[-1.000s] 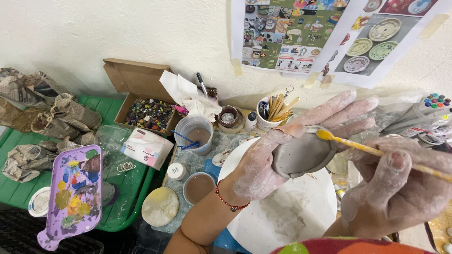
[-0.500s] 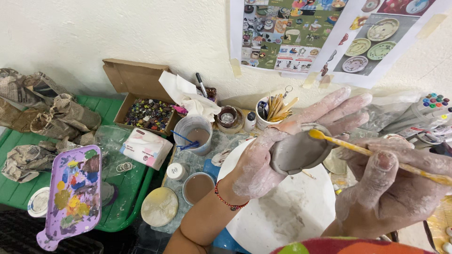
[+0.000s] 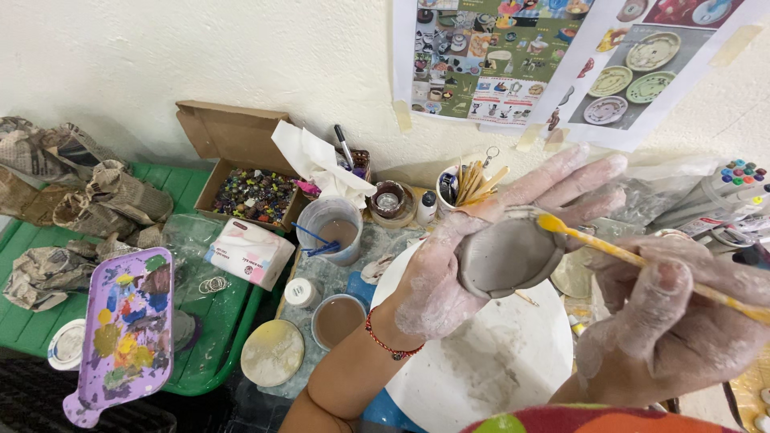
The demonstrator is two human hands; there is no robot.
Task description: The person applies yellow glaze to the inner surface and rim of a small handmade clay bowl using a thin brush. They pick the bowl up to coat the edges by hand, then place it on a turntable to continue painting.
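Note:
My left hand (image 3: 469,256), coated in pale clay slip, holds a small round grey clay dish (image 3: 509,255) upright in its palm, fingers stretched toward the wall. A red bead bracelet circles that wrist. My right hand (image 3: 682,321), also smeared with clay, grips a yellow-handled paintbrush (image 3: 634,258). The brush's yellow tip rests on the dish's upper right rim. Both hands hover above a round white turntable (image 3: 489,361).
A purple paint palette (image 3: 120,329) lies on a green tray (image 3: 216,321) with crumpled newspaper at the left. A cardboard box of coloured beads (image 3: 253,192), a cup of murky water (image 3: 333,228), a tool-filled cup (image 3: 465,186) and paint bottles (image 3: 734,184) line the wall.
The brush tip has slid slightly left along the dish's rim. My right hand has shifted a little lower and closer.

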